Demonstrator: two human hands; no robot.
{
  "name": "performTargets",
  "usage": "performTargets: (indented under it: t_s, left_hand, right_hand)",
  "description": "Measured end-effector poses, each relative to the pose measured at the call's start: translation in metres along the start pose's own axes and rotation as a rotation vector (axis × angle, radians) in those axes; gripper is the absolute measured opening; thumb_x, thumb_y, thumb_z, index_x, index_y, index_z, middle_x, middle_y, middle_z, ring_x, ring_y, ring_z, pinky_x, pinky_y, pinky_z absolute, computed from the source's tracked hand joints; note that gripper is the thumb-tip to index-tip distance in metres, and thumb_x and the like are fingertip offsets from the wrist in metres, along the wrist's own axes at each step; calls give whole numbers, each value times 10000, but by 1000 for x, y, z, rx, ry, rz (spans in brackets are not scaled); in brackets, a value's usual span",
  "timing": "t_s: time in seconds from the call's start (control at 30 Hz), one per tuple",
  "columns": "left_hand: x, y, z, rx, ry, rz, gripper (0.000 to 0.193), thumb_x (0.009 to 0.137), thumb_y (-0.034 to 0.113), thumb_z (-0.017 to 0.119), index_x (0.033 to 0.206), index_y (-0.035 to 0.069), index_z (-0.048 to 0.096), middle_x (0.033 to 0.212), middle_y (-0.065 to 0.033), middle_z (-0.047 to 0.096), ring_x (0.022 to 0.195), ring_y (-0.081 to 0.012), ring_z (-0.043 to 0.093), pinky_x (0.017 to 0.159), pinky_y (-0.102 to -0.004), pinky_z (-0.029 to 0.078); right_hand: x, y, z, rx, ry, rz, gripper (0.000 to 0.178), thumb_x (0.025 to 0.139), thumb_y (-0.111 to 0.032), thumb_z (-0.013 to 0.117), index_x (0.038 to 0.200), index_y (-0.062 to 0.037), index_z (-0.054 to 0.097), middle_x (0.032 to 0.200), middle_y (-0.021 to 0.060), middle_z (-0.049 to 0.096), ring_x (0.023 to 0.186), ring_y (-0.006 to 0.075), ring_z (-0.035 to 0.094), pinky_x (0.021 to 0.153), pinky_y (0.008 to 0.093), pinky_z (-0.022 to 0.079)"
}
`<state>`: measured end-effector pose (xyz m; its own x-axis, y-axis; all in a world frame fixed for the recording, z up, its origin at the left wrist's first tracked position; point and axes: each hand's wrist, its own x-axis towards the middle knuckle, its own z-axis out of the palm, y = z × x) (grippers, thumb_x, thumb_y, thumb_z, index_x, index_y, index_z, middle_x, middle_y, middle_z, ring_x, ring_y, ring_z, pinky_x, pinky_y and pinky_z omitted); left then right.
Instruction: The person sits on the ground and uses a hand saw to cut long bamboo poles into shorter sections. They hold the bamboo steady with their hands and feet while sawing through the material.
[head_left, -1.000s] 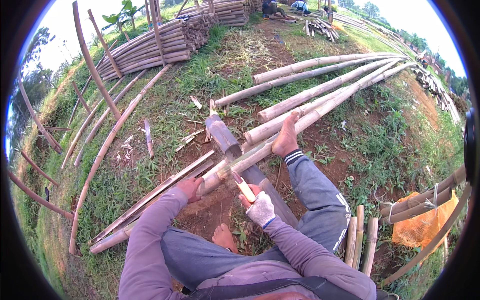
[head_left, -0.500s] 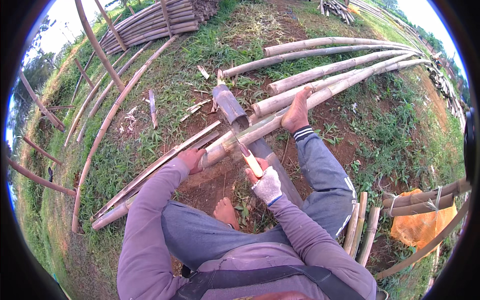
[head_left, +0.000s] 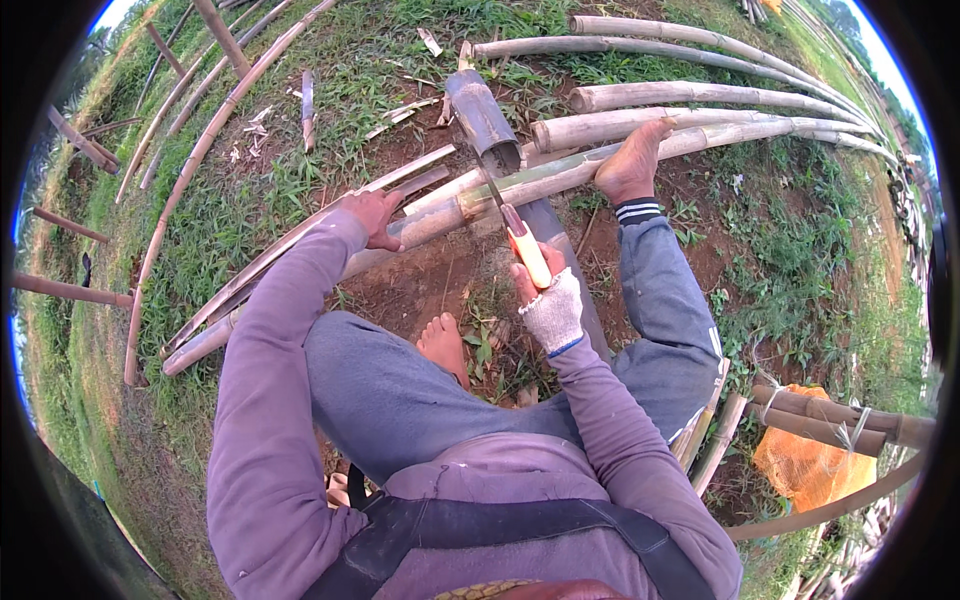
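My right hand [head_left: 550,300], in a white fingerless glove, grips the cream and red handle of a hand saw [head_left: 529,254]. The saw's narrow blade lies across a pale green-brown bamboo pole [head_left: 560,176], pointing away from me. Further left, my bare left hand [head_left: 376,218] grips the same pole, thumb toward me. My bare right foot [head_left: 632,165] presses on the pole to the right of the saw. Under the pole runs a dark, thick bamboo piece [head_left: 484,112] with an open hollow at its top. Where the blade meets the pole, the depth of any cut cannot be made out.
Several long bamboo poles [head_left: 700,95] lie at the far right. Split bamboo strips [head_left: 240,270] lie to the left near my arm. An orange mesh sack [head_left: 810,470] sits beside tied poles [head_left: 830,415] at lower right. Upright stakes [head_left: 222,38] stand at the far left.
The view has tilted downward, so the scene sits higher in the picture. The saw handle has drawn back slightly toward me, and more of its blade shows beyond the pole.
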<state>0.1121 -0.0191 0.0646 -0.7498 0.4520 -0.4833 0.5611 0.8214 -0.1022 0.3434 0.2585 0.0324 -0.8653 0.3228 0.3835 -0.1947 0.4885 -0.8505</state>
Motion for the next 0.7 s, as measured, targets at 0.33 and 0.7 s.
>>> performTargets:
  t_s: [0.33,0.7]
  left_hand:
    - [9,19,83,-343,170,-132,752,795,406,912,1382,145,521,1307,-191,717,1221,-430,695,1020,-533,562]
    - [1,20,83,-343,184,-131,682,810,381,901,1343,147,546,1274,-173,727,1205,-409,707,1011,-521,568]
  right_hand:
    - [24,-34,-4,19,2,90,509,1042,-309,762,1374,45,609,1098,193,731,927,248,737,827,366,585]
    - [-50,-77,-65,-42,-90,69,498,1041,-160,731,1459,58,570,1277,220,729,1118,282,739,971,382,573]
